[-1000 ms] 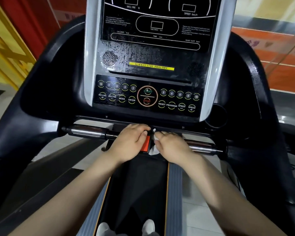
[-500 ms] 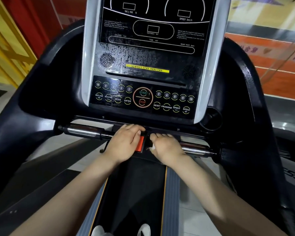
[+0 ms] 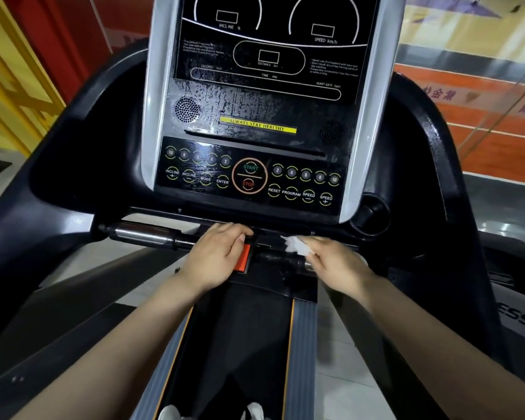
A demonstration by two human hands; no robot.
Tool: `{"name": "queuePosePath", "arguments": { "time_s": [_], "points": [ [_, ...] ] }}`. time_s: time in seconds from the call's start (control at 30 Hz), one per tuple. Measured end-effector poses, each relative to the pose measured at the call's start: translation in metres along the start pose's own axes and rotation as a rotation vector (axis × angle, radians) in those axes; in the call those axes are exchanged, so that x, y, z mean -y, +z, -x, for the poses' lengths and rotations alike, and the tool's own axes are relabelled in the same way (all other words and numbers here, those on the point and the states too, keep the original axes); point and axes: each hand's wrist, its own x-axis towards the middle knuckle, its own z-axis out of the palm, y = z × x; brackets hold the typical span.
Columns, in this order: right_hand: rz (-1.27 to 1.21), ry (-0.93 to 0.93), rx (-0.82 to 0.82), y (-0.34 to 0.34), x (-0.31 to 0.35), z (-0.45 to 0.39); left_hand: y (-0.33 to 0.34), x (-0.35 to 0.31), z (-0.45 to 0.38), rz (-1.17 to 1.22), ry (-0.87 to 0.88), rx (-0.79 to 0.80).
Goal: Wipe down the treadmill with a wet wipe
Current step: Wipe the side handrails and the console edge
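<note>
The treadmill's black console (image 3: 255, 95) fills the upper middle of the head view, streaked with damp marks. Below it runs the front handlebar (image 3: 143, 234) with chrome grip sections. My left hand (image 3: 215, 256) rests over the bar's middle, its fingers curled beside a red-orange safety key (image 3: 243, 258). My right hand (image 3: 337, 265) pinches a crumpled white wet wipe (image 3: 296, 246) against the bar just right of the middle. The right chrome grip is mostly hidden under that hand.
Thick black side arms (image 3: 431, 165) curve down both sides of the console. A round cup holder (image 3: 372, 213) sits at the console's lower right. The dark belt (image 3: 240, 344) with grey side rails runs below, with the toes of white shoes (image 3: 255, 412) at the bottom edge.
My right hand has slid rightward along the handlebar with the wipe, opening a gap from my left hand. The wipe shows more now. My left hand stays at the safety key.
</note>
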Motion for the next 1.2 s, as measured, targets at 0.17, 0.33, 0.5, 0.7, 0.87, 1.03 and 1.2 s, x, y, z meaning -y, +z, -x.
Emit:
{"name": "queuePosePath", "arguments": {
  "time_s": [0.17,0.33,0.5,0.7,0.87,1.03,1.2],
  "points": [
    [-0.046,0.036,0.120,-0.021,-0.029,0.037,0.002,0.000,-0.001,-0.003,0.024,-0.031],
    [-0.164,0.095,0.003,-0.004,-0.011,0.024,0.004,-0.001,-0.001,0.001,0.043,-0.069],
    [-0.048,0.001,0.307,-0.004,0.004,-0.016,0.003,-0.001,0.000,-0.009,0.040,-0.071],
    [-0.036,0.217,0.386,-0.048,-0.036,0.020,0.002,-0.003,0.001,-0.008,0.046,-0.079],
    [-0.082,0.326,0.462,-0.021,-0.015,-0.030,0.003,-0.001,0.001,-0.017,0.016,-0.060],
    [-0.280,0.396,0.519,-0.031,-0.002,-0.036,0.002,-0.001,0.000,-0.017,0.010,-0.045],
    [-0.164,0.555,0.773,-0.055,-0.016,-0.031,0.001,-0.001,0.001,-0.009,0.013,-0.032]
  ]
}}
